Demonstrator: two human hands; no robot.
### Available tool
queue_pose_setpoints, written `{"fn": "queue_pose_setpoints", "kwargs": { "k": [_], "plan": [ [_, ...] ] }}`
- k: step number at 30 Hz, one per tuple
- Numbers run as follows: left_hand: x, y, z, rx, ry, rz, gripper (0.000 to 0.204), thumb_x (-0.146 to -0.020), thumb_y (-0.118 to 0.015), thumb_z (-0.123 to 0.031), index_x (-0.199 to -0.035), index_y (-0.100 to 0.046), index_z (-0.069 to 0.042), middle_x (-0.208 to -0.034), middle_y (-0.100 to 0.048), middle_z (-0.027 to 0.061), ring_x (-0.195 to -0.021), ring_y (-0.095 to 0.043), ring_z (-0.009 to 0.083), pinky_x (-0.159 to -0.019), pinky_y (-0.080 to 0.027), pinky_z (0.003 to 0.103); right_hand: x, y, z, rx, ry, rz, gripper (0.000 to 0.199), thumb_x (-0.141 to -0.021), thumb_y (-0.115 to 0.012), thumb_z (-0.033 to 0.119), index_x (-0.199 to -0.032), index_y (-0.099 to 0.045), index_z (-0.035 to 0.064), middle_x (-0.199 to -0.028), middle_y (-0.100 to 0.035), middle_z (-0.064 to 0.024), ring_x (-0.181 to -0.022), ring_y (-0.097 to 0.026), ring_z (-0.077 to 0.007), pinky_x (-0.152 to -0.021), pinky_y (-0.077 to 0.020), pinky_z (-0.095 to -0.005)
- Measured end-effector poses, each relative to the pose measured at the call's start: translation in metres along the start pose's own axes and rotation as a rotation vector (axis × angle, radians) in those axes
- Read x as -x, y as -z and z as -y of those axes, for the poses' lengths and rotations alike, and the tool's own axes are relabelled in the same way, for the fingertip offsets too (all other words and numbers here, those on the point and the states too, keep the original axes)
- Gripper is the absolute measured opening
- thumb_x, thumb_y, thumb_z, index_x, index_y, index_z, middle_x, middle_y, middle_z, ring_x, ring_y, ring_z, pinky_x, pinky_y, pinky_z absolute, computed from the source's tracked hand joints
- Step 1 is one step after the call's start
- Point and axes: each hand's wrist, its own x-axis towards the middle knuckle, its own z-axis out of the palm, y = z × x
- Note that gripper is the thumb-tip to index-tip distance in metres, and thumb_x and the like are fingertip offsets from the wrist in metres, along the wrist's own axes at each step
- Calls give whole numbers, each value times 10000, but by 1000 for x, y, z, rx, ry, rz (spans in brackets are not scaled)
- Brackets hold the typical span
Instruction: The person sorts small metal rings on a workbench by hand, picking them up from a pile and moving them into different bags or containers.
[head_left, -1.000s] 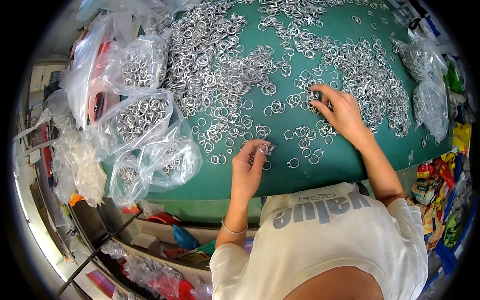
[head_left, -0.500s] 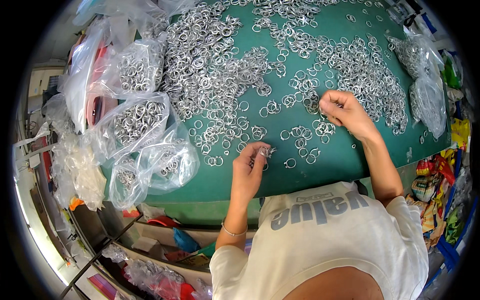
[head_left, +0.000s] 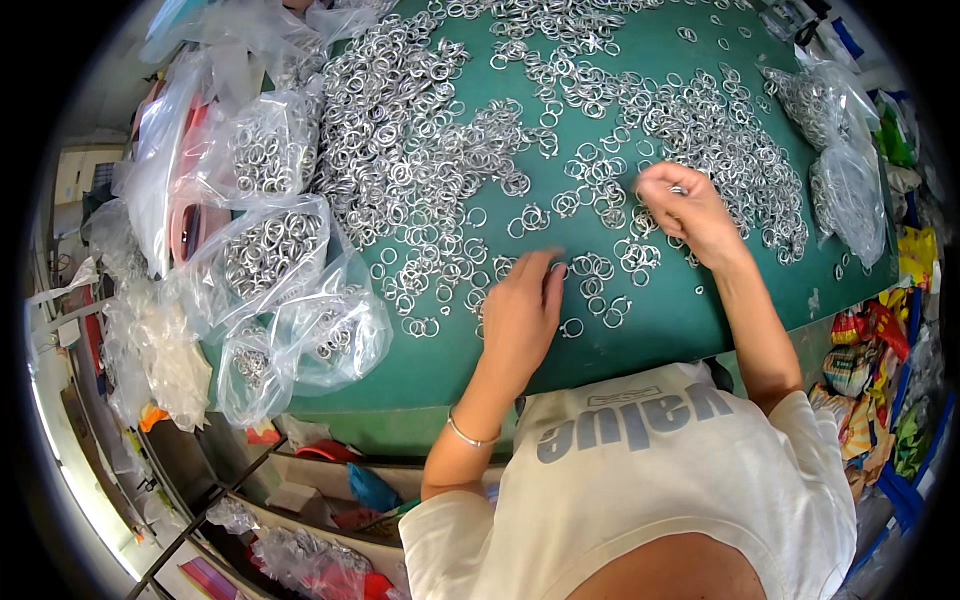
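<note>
Silver metal rings [head_left: 375, 140] lie in heaps and loose clusters over a green tabletop [head_left: 640, 335]. My left hand [head_left: 522, 305] is over the near edge of the loose rings, palm down. Its fingers stretch forward toward a small cluster [head_left: 592, 268], the tips smeared by motion; whether rings are under the palm is hidden. Farther right, my right hand [head_left: 692, 215] is curled closed beside the right-hand heap [head_left: 740, 150]. A bit of a silver ring shows between its thumb and fingers.
Clear plastic bags of rings [head_left: 275, 255] crowd the table's left side. Another filled bag [head_left: 845, 200] lies at the right edge. Below the near edge are open drawers [head_left: 330, 480] with plastic bags; colourful packets [head_left: 865, 350] stand at the right.
My left hand has moved forward and slightly right, turning palm down; the rings pinched in its fingertips no longer show. The right hand stays curled near the same spot.
</note>
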Motion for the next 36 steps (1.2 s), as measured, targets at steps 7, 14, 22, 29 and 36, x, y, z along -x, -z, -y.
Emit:
{"fn": "queue_pose_setpoints", "kwargs": {
  "k": [7,14,22,29,36],
  "plan": [
    [-54,-23,5,-329,-122,-39,215,-814,-642,-119,-1006,-581,-43,-709,-597,112,-567,-571,281,-522,-437,385,-14,-34,-7,1154,544,-173,158,-722,-707,153,-855,-669,76,-801,-631,-78,-672,-610,-276,-581,-471,-370],
    [-54,-16,3,-285,-71,-6,153,-812,-647,-123,-917,-602,-22,-702,-597,106,-555,-557,242,-519,-427,349,0,2,3,-36,-1,-3,111,-913,-569,168,-917,-542,61,-664,-447,54,-483,-332,-4,-409,-227,-168],
    [-40,-16,-24,253,34,180,297,-812,-678,-156,-1056,-576,-22,-589,-515,58,-503,-492,179,-477,-403,315,5,-17,-2,117,97,-60,60,-866,-619,87,-894,-587,44,-694,-531,33,-500,-390,3,-425,-287,-170],
    [-36,-30,-28,215,-30,127,246,-811,-668,-83,-1024,-603,22,-590,-502,38,-503,-432,104,-468,-371,257,14,-28,3,211,153,-20,111,-848,-636,96,-916,-625,10,-801,-612,-1,-650,-522,-29,-554,-419,-191],
    [-30,-31,-23,311,-90,33,193,-910,-527,-87,-1028,-619,36,-619,-521,33,-512,-438,75,-465,-358,234,22,-32,6,282,202,-111,143,-847,-621,78,-950,-646,-19,-861,-658,-44,-832,-589,-90,-740,-476,-236]
  ]
}}
